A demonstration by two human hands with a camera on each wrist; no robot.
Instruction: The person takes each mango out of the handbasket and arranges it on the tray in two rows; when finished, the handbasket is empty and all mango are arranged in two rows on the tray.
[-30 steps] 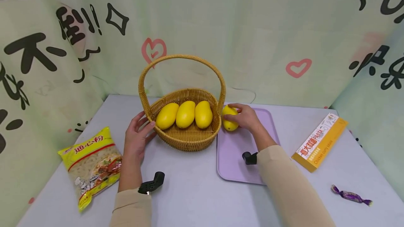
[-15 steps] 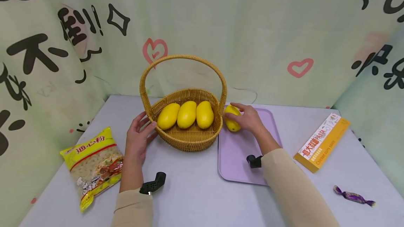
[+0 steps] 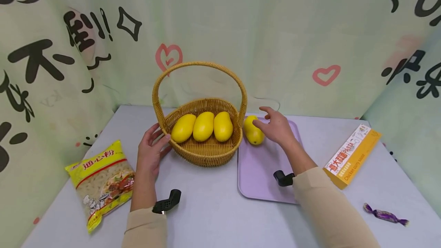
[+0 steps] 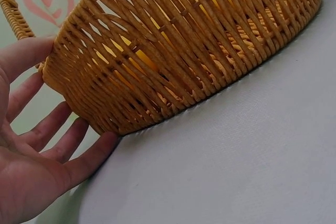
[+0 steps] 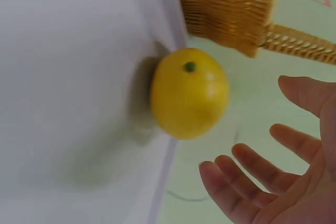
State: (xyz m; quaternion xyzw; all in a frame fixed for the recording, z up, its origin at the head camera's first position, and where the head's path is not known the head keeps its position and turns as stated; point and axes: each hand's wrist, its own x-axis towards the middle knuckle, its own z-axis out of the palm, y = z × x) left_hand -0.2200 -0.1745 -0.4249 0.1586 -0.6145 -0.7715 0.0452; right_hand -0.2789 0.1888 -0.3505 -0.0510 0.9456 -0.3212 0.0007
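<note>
A wicker basket (image 3: 203, 159) with a tall arched handle holds three yellow mangoes (image 3: 203, 126) side by side. My left hand (image 3: 151, 152) rests against its left side, thumb at the rim; in the left wrist view the fingers (image 4: 50, 124) spread fairly straight along the weave. Another yellow mango (image 3: 253, 130) lies at the far left corner of a lilac tray (image 3: 263, 175), beside the basket. Just right of that mango is my right hand (image 3: 277, 127), fingers parted and holding nothing. The right wrist view shows a gap between this hand (image 5: 294, 177) and the mango (image 5: 189, 95).
A yellow bag of pasta (image 3: 103, 185) lies on the left of the white table (image 3: 206, 209). An orange and white pasta box (image 3: 353, 156) sits on the right, with a purple wrapped candy (image 3: 386, 214) nearer me. A printed curtain (image 3: 275, 41) hangs behind the table.
My right hand has let go of the mango on the tray, spread its fingers and drawn back a little to the right. The left hand stays at the basket.
</note>
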